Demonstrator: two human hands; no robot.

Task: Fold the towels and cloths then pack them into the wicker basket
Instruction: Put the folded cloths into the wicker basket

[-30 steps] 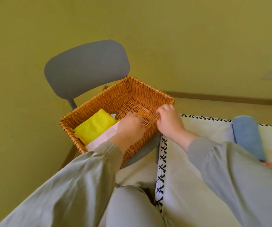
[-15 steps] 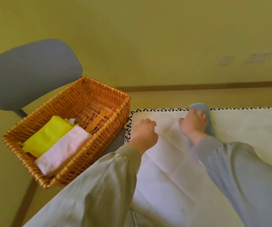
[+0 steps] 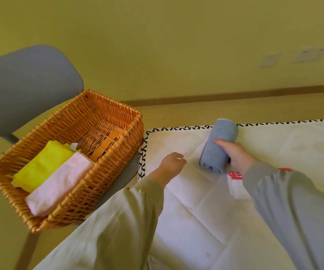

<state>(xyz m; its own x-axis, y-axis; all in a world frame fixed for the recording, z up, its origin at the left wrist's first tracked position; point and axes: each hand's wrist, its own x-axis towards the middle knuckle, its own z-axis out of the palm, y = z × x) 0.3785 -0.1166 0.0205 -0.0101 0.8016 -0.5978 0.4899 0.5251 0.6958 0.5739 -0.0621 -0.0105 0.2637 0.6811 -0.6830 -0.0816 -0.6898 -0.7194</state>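
Note:
A wicker basket point(image 3: 122, 152) sits on a grey chair at the left. Inside it lie a folded yellow cloth point(image 3: 40, 164) and a folded pink towel point(image 3: 57, 184), side by side at the near end. A rolled blue towel point(image 3: 218, 141) is on the white table cover, and my right hand point(image 3: 233, 154) grips it round its middle. My left hand point(image 3: 170, 166) hovers over the cover between the basket and the blue towel, fingers loosely curled, holding nothing.
The grey chair point(image 3: 26, 84) carries the basket beside the table's left edge. A white cover with black zigzag trim point(image 3: 196, 201) spreads over the table. Something white with red print point(image 3: 235, 176) lies under my right wrist. A wall is behind.
Both hands left the basket and moved right over the table. My right hand reached the blue towel and has closed round it. The view swung right.

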